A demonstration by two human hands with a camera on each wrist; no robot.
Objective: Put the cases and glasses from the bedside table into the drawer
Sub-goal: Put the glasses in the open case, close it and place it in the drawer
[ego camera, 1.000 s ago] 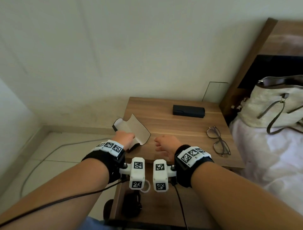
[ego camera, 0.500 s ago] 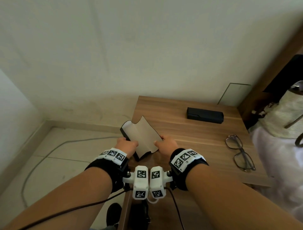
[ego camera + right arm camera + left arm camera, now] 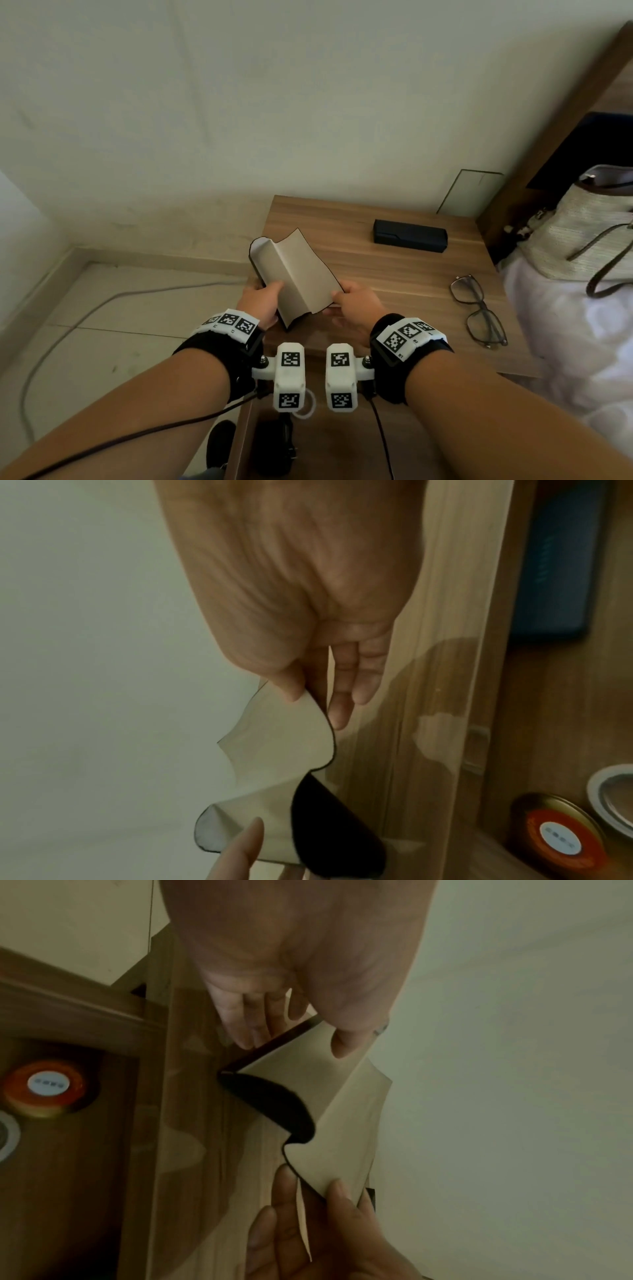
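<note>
An unfolded glasses case [image 3: 298, 274], black outside and beige inside, is held between both hands above the front left of the bedside table [image 3: 394, 281]. My left hand [image 3: 262, 299] pinches its left edge, thumb on the lining [image 3: 341, 1046]. My right hand [image 3: 352, 301] pinches the right flap [image 3: 274, 750]. A shut black case [image 3: 410, 235] lies at the table's back. Glasses [image 3: 478, 315] lie unfolded near the right edge. The open drawer [image 3: 335, 445] is under my wrists.
In the drawer sit an orange-lidded jar [image 3: 558, 834], a round metal lid [image 3: 613, 796] and a dark blue flat box [image 3: 561, 561]. A woven handbag [image 3: 579, 236] rests on the white bed at right. A grey cable [image 3: 68, 329] runs over the floor at left.
My right hand moved left and took hold of the case's right flap. The case now spreads wider between both hands.
</note>
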